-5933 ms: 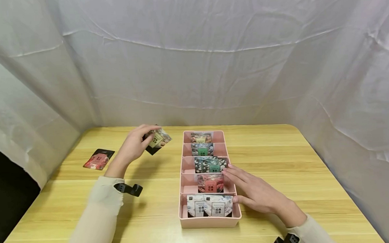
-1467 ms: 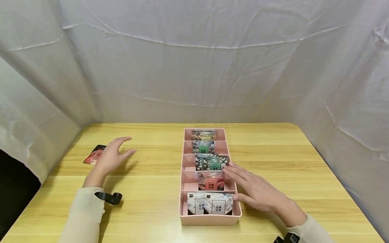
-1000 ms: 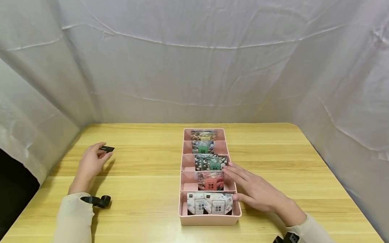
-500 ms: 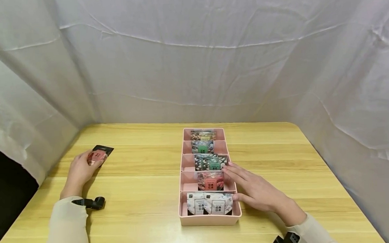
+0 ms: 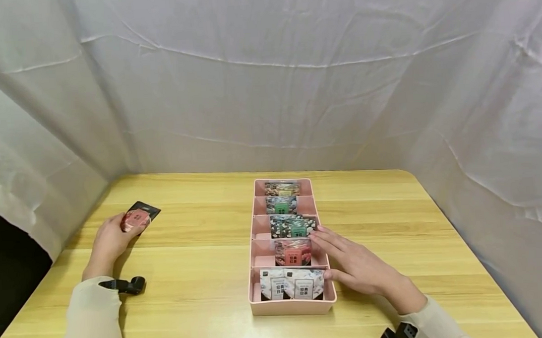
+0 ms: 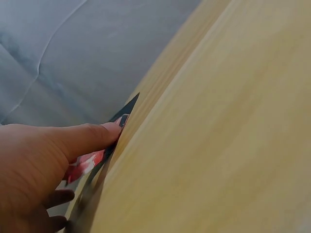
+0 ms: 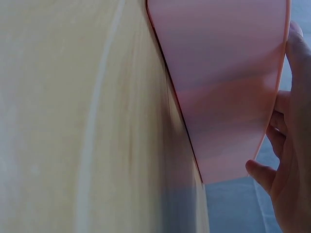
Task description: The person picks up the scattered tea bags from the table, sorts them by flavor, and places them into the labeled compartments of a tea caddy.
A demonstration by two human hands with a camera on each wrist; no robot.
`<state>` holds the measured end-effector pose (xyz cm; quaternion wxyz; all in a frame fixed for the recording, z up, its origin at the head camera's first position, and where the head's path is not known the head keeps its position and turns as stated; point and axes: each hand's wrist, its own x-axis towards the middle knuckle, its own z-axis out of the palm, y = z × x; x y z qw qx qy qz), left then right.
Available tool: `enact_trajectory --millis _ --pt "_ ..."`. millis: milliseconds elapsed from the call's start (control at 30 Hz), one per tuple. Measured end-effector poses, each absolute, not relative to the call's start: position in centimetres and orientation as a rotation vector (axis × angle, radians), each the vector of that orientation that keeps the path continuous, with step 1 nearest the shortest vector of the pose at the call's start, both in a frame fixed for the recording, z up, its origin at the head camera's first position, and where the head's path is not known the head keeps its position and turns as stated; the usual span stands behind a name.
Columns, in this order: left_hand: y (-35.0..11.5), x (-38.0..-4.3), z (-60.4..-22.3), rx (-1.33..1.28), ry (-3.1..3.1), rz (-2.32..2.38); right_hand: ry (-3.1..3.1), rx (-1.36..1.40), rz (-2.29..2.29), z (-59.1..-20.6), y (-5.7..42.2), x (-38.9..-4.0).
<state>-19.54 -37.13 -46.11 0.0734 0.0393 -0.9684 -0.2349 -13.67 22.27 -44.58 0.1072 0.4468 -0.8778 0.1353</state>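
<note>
At the table's left, my left hand (image 5: 112,240) pinches a red-and-black tea sachet (image 5: 137,218) between thumb and fingers. In the left wrist view the thumb (image 6: 90,138) lies on the sachet, close to the tabletop; whether the sachet still touches the wood is hard to tell. My right hand (image 5: 354,261) rests with extended fingers along the right rim of a long pink divided tray (image 5: 292,307). Its compartments hold, from near to far, white sachets (image 5: 303,284), a red sachet (image 5: 293,252), dark green-label sachets (image 5: 296,227), a blue-green sachet (image 5: 281,206) and yellow-label sachets (image 5: 283,188).
The wooden table (image 5: 189,273) stretches out on both sides of the tray. A pale cloth curtain (image 5: 268,98) hangs behind it and along the sides. Each wrist wears a small black camera (image 5: 126,285).
Earlier the left hand held a yellow-label sachet; the far compartment now looks fuller. The left hand has since moved left and taken hold of the red sachet. The right hand has stayed put.
</note>
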Motion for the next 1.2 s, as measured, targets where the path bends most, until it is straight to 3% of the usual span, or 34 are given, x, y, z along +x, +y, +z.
enact_trajectory --millis 1200 --pt "-33.0 -20.1 -42.7 -0.042 -2.73 -0.856 -2.589 1.311 0.391 -44.5 22.2 -13.5"
